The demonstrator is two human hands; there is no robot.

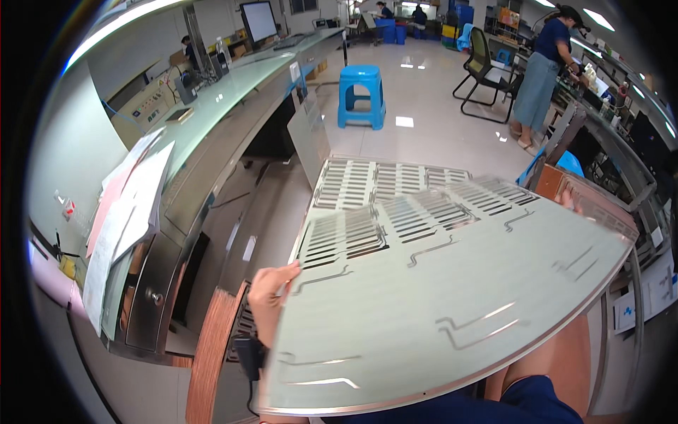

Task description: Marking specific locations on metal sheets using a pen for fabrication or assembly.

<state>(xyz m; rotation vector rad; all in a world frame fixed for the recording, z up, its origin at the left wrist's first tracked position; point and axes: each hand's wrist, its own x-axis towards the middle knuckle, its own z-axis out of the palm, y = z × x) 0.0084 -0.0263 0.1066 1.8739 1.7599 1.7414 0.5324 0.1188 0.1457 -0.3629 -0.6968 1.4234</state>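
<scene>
A large pale-green circuit board panel [395, 290] with metallic traces and rows of dark slots is held tilted in front of me. My left hand [268, 293] is closed on its left edge, fingertips over the rim. At the far right edge, fingers of my right hand [568, 200] show; the panel hides the rest of that hand. Beyond the held panel, a second slotted panel [339, 173] lies partly covered by it. The held panel looks slightly blurred by motion.
Copper-edged sheets [212, 353] are stacked at the lower left, beside a glass-topped bench [233, 88] with loose papers [131, 205]. A blue stool [361, 99] and a black chair [484, 67] stand ahead. Another person [547, 71] works at the right. A metal rack [607, 141] stands nearby.
</scene>
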